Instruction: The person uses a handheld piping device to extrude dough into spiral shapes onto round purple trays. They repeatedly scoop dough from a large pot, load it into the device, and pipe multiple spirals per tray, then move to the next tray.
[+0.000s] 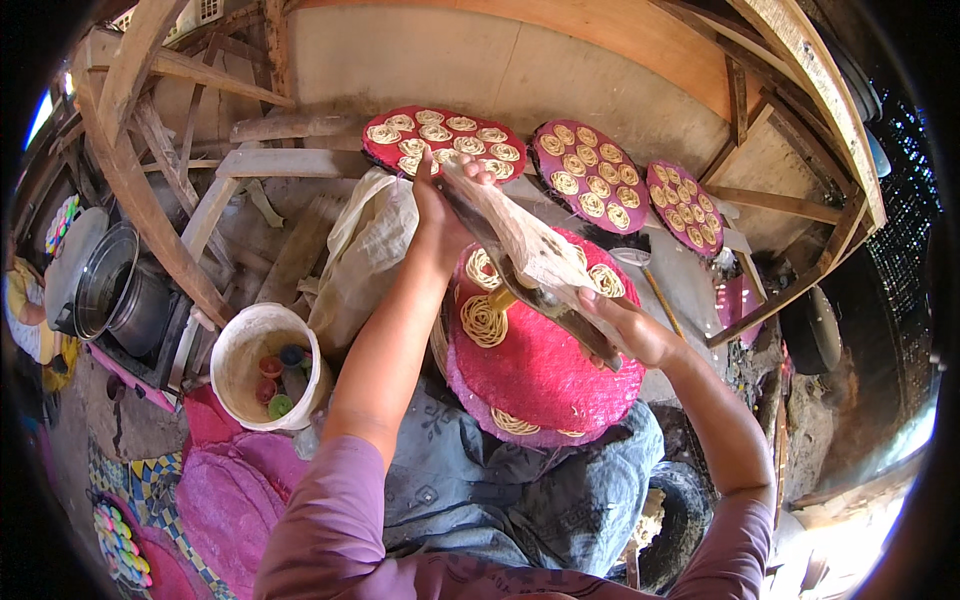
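A long wooden hand press (522,235) slants across the middle, over a round tray covered in pink cloth (540,382). My left hand (443,208) is wrapped round its upper left end. At the lower right end, my right hand (638,328) grips it too. A brass-coloured cylinder (502,298) shows below the press, just above a coiled nest of pale dough strands (484,322). More nests lie on the tray near its far edge and near edge. The press and my arms hide part of the tray, which sits at my lap.
Three round trays of dough nests stand beyond: a red one (378,152), a purple one (545,150) and a smaller one (684,236). A white bucket (228,372) with small containers inside is at left, near a dark pot (140,318). A handled strainer (655,285) lies right.
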A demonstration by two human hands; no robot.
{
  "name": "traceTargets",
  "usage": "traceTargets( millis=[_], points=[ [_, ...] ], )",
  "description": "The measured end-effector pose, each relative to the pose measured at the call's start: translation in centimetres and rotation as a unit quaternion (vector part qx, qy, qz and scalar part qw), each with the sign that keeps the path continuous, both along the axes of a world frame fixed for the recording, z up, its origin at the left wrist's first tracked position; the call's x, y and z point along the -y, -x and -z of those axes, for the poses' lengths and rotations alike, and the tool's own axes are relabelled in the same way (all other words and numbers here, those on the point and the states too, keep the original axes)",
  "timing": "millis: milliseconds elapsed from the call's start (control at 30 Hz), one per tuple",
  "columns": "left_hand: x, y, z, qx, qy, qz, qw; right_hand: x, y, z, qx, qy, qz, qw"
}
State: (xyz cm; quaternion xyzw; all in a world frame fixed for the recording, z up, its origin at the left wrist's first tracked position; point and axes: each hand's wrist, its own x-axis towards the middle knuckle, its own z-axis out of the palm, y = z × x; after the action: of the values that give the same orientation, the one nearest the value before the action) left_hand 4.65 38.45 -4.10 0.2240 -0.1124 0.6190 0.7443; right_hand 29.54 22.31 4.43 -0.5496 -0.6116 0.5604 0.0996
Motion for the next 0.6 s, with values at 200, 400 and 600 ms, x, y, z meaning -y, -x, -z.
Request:
traceTargets(
  millis=[200, 400, 600],
  points=[
    [-1.5, -1.1, -2.2, 0.035, -0.011, 0.034, 0.999, -0.8, -1.8, -1.5, -0.013, -0.011, 0.008, 1.000],
    [-3.1, -4.7, -0.4, 0.076, 0.084, 0.032, 0.993, -3.3, -3.4, -2.0, 0.046, -0.005, 0.019, 0.999],
    [-3.7, -3.0, -1.3, 0.058, 0.012, 0.046, 0.997, -3.1, -2.2, -1.5, 0.088, -0.056, 0.006, 0.995]
  ],
)
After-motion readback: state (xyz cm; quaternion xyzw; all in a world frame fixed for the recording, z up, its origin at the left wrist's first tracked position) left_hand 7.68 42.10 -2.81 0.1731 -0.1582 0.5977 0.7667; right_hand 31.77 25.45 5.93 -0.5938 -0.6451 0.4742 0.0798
